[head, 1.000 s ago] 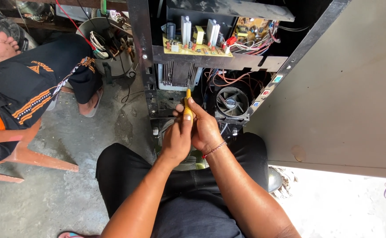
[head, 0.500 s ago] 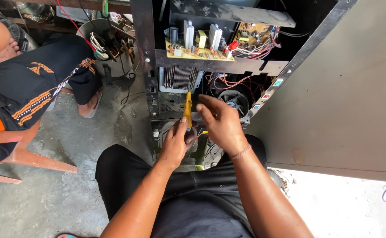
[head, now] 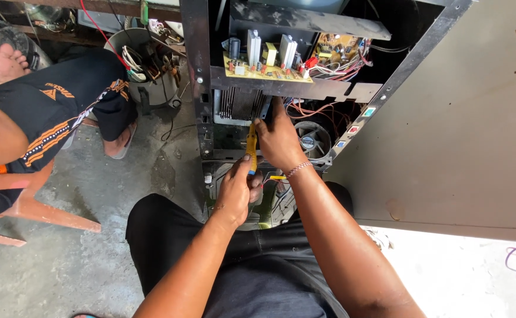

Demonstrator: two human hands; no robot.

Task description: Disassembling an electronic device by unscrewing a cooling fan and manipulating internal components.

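Left hand grips the yellow screwdriver, shaft pointing up toward the heatsink; right hand, nearer it, fingers curled beside the tip.

Counts inside and around the open black cabinet

One yellow-handled screwdriver, two working hands – left hand, right hand – one finned heatsink, one round fan, two yellow circuit boards, one grey bucket of parts, one person seated at the left edge.
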